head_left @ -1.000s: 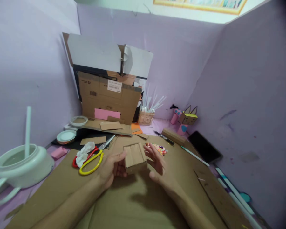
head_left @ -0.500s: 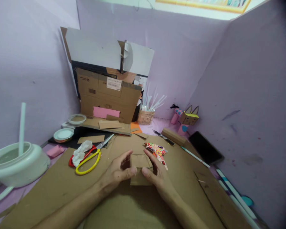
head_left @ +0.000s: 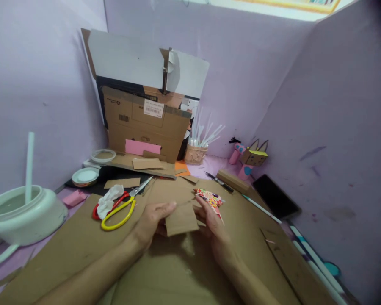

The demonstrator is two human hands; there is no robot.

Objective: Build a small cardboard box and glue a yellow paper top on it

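A person's two forearms reach in over one broad, matte brown cardboard sheet [head_left: 165, 275]. Between the hands is one small, squarish cardboard piece [head_left: 182, 221]: the left hand [head_left: 152, 222], thumb on top, has its fingers clamped on the left edge; the right hand [head_left: 213, 226] curves at the right edge, fingers bent, though whether they grip cannot be told. To the left are one smooth, rounded pot [head_left: 47, 220] and one pair of scissors [head_left: 119, 219] with red and yellow loops, crumpled white paper [head_left: 109, 201] on them. Farther back stand one woven basket [head_left: 196, 155] of thin white sticks [head_left: 209, 132] and one upright, flat-faced carton [head_left: 146, 127]
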